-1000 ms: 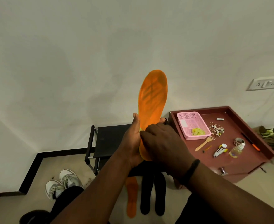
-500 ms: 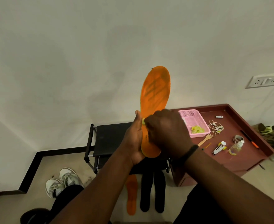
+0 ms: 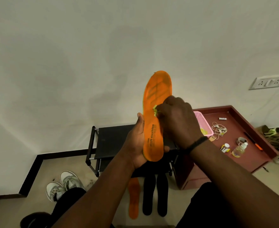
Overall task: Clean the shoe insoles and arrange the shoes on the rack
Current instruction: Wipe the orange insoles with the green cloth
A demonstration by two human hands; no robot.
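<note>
While my left hand (image 3: pixel 136 145) grips the heel end of the orange insole (image 3: pixel 156 112) and holds it upright before the wall, my right hand (image 3: pixel 176 119) pinches a small yellow cloth (image 3: pixel 154 110) against its face. Half a second ago the cloth was down near the heel; now it has climbed to about the middle, and the printed lettering below it has come into sight. I judge the wipe is working toward the toe, with the darker streaked part above not yet reached. A second orange insole (image 3: pixel 133 198) and two black insoles (image 3: pixel 155 195) lie on the floor below the black rack (image 3: pixel 112 142), and the grey shoes (image 3: pixel 63 185) sit beside it, so the arranging is still ahead.
</note>
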